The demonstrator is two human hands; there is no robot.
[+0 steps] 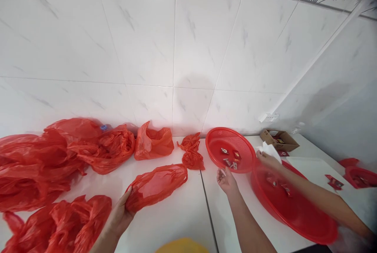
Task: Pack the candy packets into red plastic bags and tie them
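My left hand (122,210) grips the near end of a red plastic bag (159,186), which stretches to the right over the white table with its mouth spread. My right hand (226,182) is at the near rim of a red mesh basket (212,149), fingers curled together; a small pale bit shows at the fingertips, too small to name. Several small wrapped packets (231,163) lie inside that basket. Behind the held bag stand an opened red bag (154,143) and a knotted red bag (193,153).
Heaps of red bags (38,166) fill the left side. At right, a co-worker's arm (312,190) reaches across a large red basin (321,229), its hand at a white sheet (269,150). A cardboard box (290,141) stands at the back; something yellow (182,246) is at the front.
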